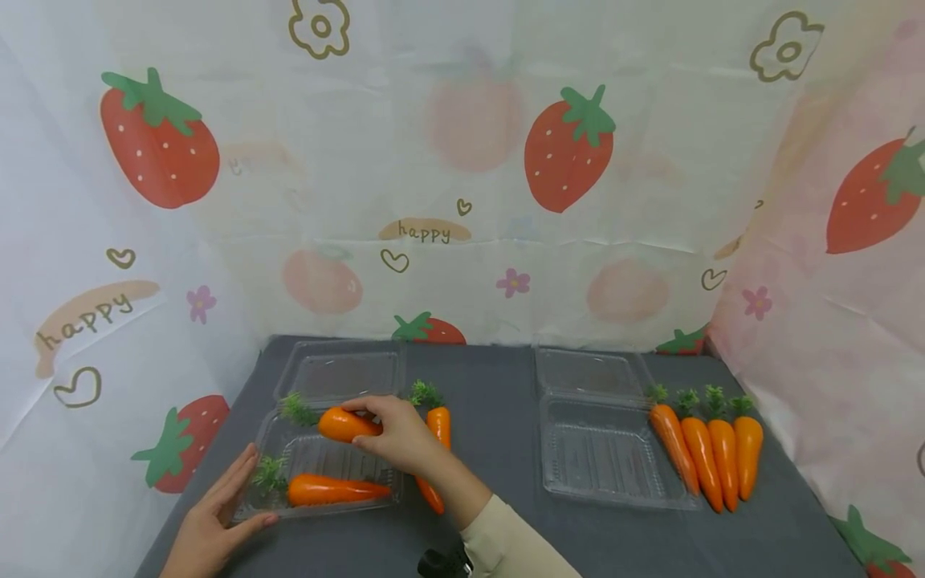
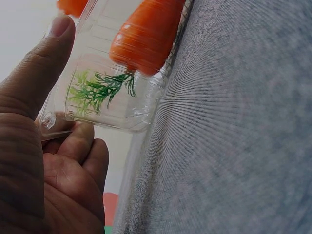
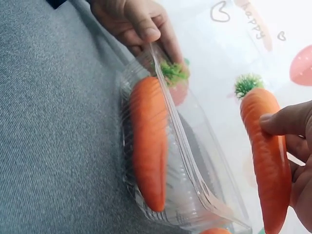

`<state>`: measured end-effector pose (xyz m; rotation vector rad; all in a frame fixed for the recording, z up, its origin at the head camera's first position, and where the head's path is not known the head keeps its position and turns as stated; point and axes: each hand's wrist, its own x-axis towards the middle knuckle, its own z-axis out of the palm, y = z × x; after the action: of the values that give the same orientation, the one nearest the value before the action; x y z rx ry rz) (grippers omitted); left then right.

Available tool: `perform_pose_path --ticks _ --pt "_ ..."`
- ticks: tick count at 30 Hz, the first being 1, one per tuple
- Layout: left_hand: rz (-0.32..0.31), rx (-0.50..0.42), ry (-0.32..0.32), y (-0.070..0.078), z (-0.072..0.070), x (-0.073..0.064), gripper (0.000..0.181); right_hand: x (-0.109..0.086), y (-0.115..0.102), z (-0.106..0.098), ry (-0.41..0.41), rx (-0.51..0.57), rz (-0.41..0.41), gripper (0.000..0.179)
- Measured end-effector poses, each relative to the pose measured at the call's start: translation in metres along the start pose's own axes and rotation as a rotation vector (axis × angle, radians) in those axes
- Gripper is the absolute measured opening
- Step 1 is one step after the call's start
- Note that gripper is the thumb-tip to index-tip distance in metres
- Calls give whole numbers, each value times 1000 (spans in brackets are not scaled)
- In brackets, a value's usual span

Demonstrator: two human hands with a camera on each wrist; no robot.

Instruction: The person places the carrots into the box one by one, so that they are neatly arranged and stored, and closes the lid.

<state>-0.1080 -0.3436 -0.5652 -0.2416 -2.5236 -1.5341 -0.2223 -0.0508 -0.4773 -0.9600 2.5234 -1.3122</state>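
My right hand grips an orange toy carrot with a green leafy top, above the left clear plastic container. In the right wrist view, thumb and fingers wrap the held carrot, which hangs apart from the container wall. Another carrot lies in that container along its near side, its top to the left. At the near left corner my left hand touches the rim, fingers along the left side and thumb at the front. The left wrist view has that thumb extended beside the clear wall.
Right of the left container lies a loose carrot, partly hidden by my right arm. A second clear container stands open on the right, with several carrots side by side at its right edge. A printed curtain encloses the grey table.
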Motion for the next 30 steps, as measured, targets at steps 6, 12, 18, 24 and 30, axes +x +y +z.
perform_pose_path --ticks 6,12,18,24,30 --pt "-35 53 5 0 1 1 95 8 -2 8 -39 -4 -5 49" --pt "-31 53 1 -3 1 1 95 13 -4 17 -53 -12 -4 48" --pt "-31 64 4 -5 1 1 95 15 -4 24 -64 -12 -7 48" --pt "-23 56 -1 -6 2 1 95 17 -1 30 -87 23 44 46" --pt "-41 63 -4 -5 1 2 95 20 1 35 -88 20 46 46"
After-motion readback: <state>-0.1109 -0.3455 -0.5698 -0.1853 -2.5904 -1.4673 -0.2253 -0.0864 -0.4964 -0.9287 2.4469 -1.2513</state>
